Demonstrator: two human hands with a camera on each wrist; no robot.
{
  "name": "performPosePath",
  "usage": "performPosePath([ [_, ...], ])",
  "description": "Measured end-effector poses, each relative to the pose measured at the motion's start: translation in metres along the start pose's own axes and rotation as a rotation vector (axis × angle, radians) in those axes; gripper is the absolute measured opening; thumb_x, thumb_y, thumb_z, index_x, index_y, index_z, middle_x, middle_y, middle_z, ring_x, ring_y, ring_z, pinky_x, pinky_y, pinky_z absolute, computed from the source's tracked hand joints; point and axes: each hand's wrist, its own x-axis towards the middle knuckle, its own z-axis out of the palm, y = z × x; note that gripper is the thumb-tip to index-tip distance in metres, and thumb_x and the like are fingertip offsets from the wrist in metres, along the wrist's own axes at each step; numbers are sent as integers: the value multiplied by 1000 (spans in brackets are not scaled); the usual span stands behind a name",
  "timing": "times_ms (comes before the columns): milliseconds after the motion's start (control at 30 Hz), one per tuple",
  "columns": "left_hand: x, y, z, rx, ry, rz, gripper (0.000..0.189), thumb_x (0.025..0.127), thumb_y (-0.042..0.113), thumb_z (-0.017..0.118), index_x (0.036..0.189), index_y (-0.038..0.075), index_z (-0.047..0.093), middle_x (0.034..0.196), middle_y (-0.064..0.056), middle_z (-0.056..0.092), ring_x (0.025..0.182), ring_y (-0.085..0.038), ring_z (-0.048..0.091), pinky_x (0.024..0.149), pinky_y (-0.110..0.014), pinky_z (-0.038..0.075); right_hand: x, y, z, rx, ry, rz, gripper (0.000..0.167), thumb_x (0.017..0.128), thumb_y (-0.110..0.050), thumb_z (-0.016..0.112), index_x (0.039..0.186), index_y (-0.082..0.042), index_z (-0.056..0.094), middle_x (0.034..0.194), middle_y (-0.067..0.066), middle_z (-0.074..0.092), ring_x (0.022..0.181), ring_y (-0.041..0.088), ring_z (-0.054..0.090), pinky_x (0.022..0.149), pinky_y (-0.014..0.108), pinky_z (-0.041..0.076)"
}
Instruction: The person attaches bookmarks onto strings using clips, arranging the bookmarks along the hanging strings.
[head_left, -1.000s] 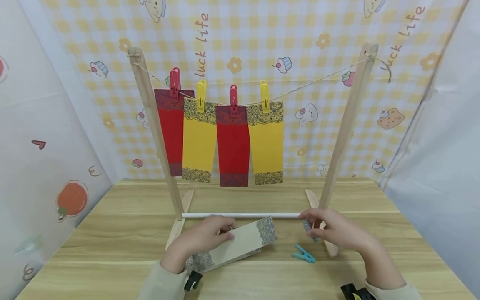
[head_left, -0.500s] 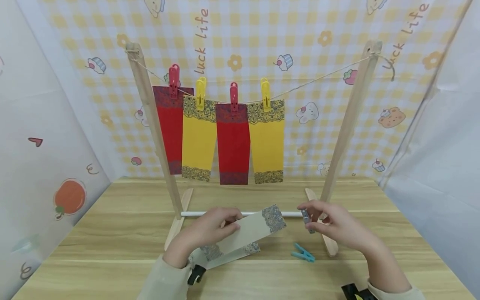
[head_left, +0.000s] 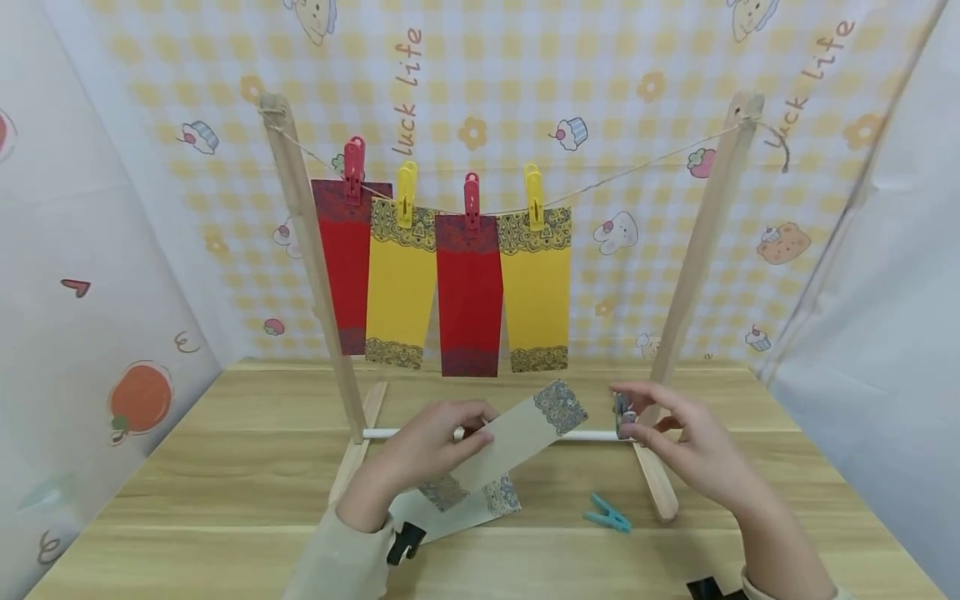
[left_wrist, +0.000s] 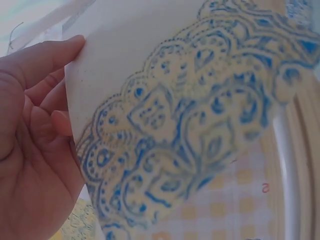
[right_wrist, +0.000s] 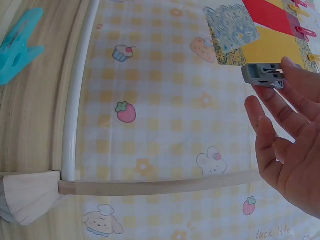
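My left hand point(head_left: 442, 442) pinches a cream paper strip point(head_left: 517, 437) with blue-grey lace print at both ends, raised and tilted up to the right. In the left wrist view the patterned end of the strip point(left_wrist: 190, 110) fills the middle, thumb and fingers at its edge. Beneath it a second cream strip point(head_left: 457, 515) lies on the table. To the right, my right hand point(head_left: 690, 437) holds a grey clothespin point(head_left: 622, 415) between thumb and fingertips. The right wrist view shows that clothespin point(right_wrist: 265, 75) sideways. A turquoise clothespin point(head_left: 609, 514) lies on the table below.
A wooden frame with a left post point(head_left: 311, 250), a right post point(head_left: 701, 242) and a white bottom bar point(head_left: 592, 436) stands ahead. From its string point(head_left: 637, 171) hang red strips point(head_left: 469, 308) and yellow strips point(head_left: 536, 308), pegged by red and yellow clothespins. A checked cloth point(head_left: 615, 83) backs it.
The left hand has lifted its strip up and right, off the second strip. The right hand has raised the grey clothespin from near the table. The turquoise clothespin stays put.
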Motion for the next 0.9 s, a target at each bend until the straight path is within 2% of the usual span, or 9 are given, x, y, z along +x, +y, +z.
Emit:
performPosePath([
  [167,4,7,0,-5,22,-23,14,99,15,62,112,13,67,105,0,74,93,-10,67,77,-23,52,4,-4,2,11,103,6,46,84,7,71,127,-8,63,95,-10,61,89,-1,56,68,21,51],
  [267,9,10,0,-2,55,1,19,99,16,61,116,11,67,106,-2,74,92,-11,68,73,-22,51,10,-9,2,20,166,5,48,83,9,71,127,-8,63,96,-12,62,91,-2,56,70,20,50],
  [433,19,15,-3,-42,145,68,15,97,15,65,110,9,67,101,-6,75,87,-12,67,65,-21,50,25,-21,1,77,306,-21,46,81,17,68,124,-2,65,96,-15,63,91,-1,58,68,16,48],
  [500,23,19,-4,-63,174,82,13,96,14,66,108,9,67,100,-6,75,87,-13,68,63,-21,49,32,-26,0,114,359,-30,45,81,19,66,122,1,65,95,-14,64,89,1,60,66,15,48],
  [633,30,24,-4,-78,208,85,14,94,13,68,108,9,68,100,-5,76,87,-12,68,61,-21,47,44,-34,-4,188,416,-41,43,83,20,64,123,5,63,96,-12,64,88,3,61,64,15,47],
  [900,44,30,-3,-73,276,137,11,93,12,69,104,9,68,99,-5,77,87,-12,71,61,-21,46,64,-42,-10,458,479,-89,41,86,17,62,125,4,63,102,-5,74,91,7,62,58,16,43],
])
